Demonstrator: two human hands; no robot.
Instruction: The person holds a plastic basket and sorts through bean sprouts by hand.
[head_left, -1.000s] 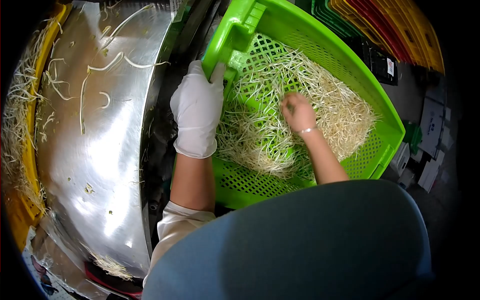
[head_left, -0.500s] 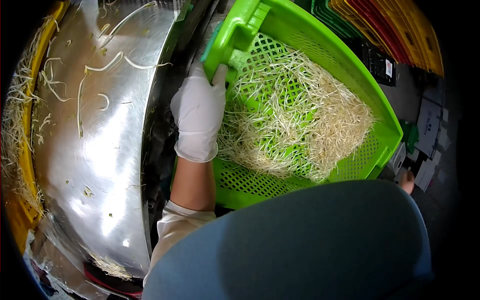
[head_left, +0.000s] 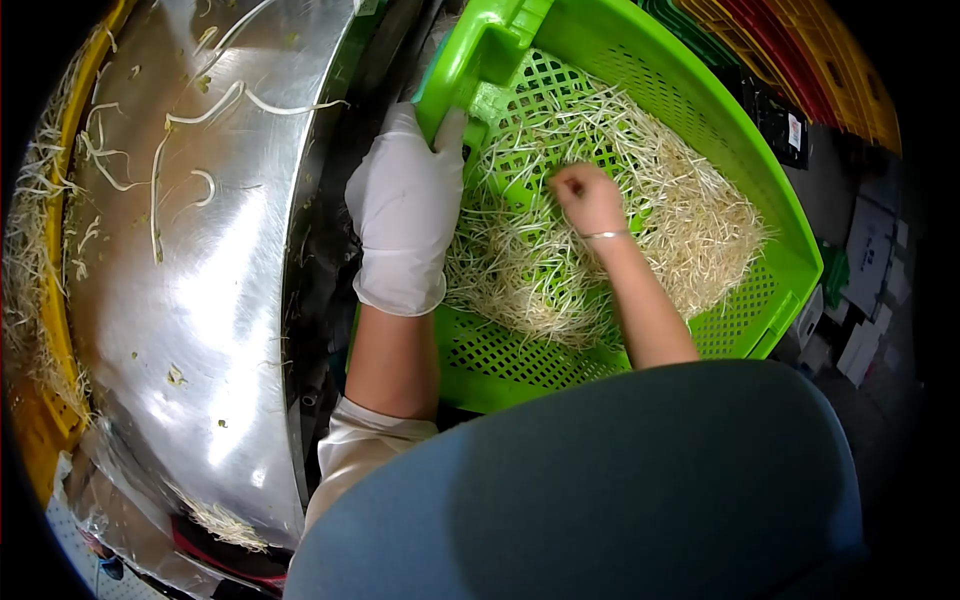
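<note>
A white glove covers my left hand, which is closed round the left rim of a bright green plastic crate. Inside the crate, a layer of bean sprouts covers much of the perforated bottom, heaped thicker toward the right. My right hand, bare and with a thin bracelet at the wrist, is over the sprouts in the middle of the crate. Its fingers are curled in; what they hold, if anything, is hidden.
Left of the crate stands a shiny metal table with stray sprouts on it. Beyond that is a yellow crate with more sprouts. Stacked coloured crates are at the upper right. Boxes lie on the floor at right.
My right hand has come from beyond the crate's lower right side to over the sprouts inside it. My left hand keeps its hold on the rim. The view has shifted slightly.
</note>
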